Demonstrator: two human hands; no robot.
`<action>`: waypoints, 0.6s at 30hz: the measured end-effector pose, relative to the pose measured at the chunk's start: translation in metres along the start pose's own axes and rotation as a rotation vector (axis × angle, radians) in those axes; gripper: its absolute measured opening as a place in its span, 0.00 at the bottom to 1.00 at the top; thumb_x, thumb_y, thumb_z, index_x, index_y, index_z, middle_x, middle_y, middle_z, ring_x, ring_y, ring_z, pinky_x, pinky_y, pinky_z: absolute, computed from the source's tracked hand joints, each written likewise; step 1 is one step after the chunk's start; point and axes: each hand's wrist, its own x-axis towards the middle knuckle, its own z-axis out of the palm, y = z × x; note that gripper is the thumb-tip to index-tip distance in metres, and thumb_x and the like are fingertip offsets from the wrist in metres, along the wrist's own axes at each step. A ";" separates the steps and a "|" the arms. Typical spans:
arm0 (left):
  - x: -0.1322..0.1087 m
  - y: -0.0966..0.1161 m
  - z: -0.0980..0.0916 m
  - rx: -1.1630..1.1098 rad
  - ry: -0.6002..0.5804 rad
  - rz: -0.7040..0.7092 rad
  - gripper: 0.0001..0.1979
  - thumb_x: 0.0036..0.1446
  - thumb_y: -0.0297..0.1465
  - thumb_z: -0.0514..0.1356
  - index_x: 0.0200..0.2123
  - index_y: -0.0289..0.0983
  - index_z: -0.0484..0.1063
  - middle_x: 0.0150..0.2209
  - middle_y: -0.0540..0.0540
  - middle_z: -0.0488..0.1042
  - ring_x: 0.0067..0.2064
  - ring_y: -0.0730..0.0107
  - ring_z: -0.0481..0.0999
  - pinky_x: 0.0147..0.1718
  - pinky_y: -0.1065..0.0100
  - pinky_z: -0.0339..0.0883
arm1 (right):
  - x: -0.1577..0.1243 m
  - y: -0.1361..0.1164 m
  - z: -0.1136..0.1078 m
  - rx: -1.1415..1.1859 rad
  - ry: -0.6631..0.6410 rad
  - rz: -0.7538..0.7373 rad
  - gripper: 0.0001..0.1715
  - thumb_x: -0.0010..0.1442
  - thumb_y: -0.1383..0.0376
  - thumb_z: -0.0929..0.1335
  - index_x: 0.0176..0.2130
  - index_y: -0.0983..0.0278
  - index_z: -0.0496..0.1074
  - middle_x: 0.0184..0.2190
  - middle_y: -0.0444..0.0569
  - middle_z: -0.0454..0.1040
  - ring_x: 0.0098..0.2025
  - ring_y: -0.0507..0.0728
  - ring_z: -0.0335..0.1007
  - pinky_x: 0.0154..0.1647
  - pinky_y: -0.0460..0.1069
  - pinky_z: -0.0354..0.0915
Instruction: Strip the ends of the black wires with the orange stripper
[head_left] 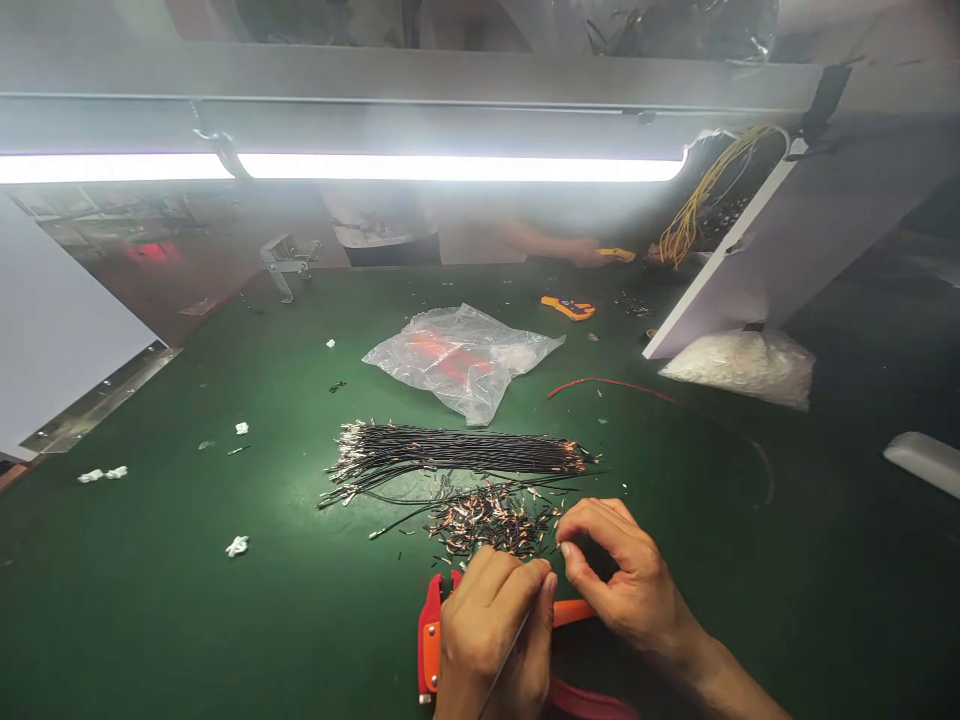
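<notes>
My left hand [491, 630] is closed in a pinch at the near edge of the green mat [225, 620], fingertips meeting those of my right hand [622, 575], which is also pinched. What they hold is too small to make out. Under both hands lies a red and orange hand tool [430, 640]. Just beyond the fingertips is a heap of small copper terminals [491, 520]. Behind it lies a bundle of black wires [450, 452] with metal ends.
A clear plastic bag [465, 360] with red parts lies farther back, a loose red wire [611, 385] to its right. A white bag [742, 365] sits under a slanted white board [772, 240]. Another person's hand [581, 250] works across the mat near an orange tool [568, 307].
</notes>
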 end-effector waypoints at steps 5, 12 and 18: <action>-0.007 0.000 0.006 0.041 -0.026 0.025 0.09 0.64 0.22 0.55 0.39 0.39 0.74 0.26 0.48 0.73 0.27 0.70 0.69 0.26 0.71 0.62 | 0.000 0.000 0.005 -0.060 -0.022 -0.030 0.07 0.59 0.72 0.64 0.31 0.61 0.67 0.25 0.42 0.71 0.29 0.55 0.65 0.35 0.51 0.61; -0.009 -0.001 0.009 0.058 -0.012 0.052 0.11 0.64 0.20 0.53 0.41 0.38 0.73 0.26 0.48 0.74 0.27 0.70 0.70 0.27 0.69 0.64 | 0.000 0.009 0.013 -0.057 -0.038 0.081 0.07 0.57 0.70 0.63 0.29 0.60 0.68 0.23 0.43 0.73 0.27 0.56 0.68 0.30 0.49 0.63; -0.006 -0.001 0.007 0.105 0.005 0.038 0.10 0.65 0.21 0.53 0.36 0.39 0.71 0.25 0.50 0.73 0.26 0.70 0.68 0.27 0.68 0.62 | 0.000 0.011 0.015 -0.008 -0.074 0.169 0.07 0.57 0.67 0.63 0.29 0.59 0.69 0.23 0.43 0.75 0.27 0.56 0.69 0.31 0.50 0.64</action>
